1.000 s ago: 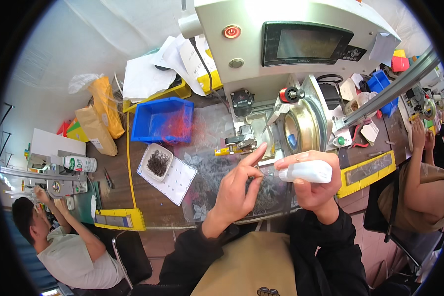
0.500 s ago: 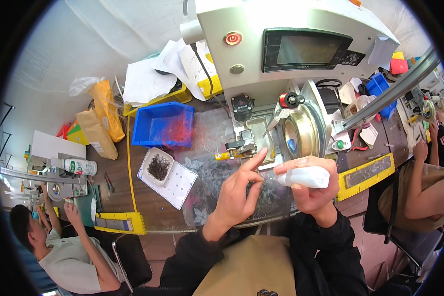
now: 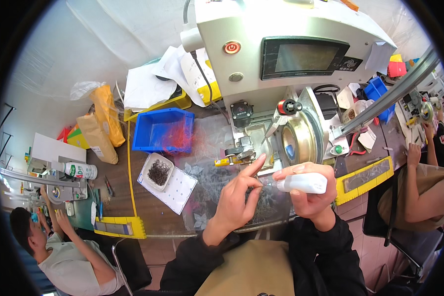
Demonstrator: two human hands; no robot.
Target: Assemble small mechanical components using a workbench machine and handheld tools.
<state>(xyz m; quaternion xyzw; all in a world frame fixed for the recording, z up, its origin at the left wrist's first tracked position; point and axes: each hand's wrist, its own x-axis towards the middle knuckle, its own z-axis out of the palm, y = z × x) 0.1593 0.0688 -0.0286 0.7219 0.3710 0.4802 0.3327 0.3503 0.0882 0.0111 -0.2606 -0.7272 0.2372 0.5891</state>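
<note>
My right hand point(image 3: 318, 202) is wrapped round a small white squeeze bottle point(image 3: 308, 183), which lies almost level with its narrow clear tip toward the left. The tip meets the fingertips of my left hand point(image 3: 236, 201). There the thumb and a finger are pinched together, while the index finger stretches out toward the machine. Whatever lies in the pinch is too small to make out. Just beyond my hands stands a bench machine point(image 3: 251, 39) with a screen, a gold-coloured wheel point(image 3: 297, 140) and a small clamp with a yellow part point(image 3: 227, 162).
A blue bin point(image 3: 155, 126) with fine red strands stands left of the machine. Nearer lies a white dish point(image 3: 157, 171) of dark curly pieces on a patterned sheet point(image 3: 180, 192). Yellow-edged trays point(image 3: 121, 226) sit at the table edge. Other people work at both sides.
Both hands and the bottle keep nearly the same pose, with the bottle shifted slightly left and down. The whole view has tilted a little.
</note>
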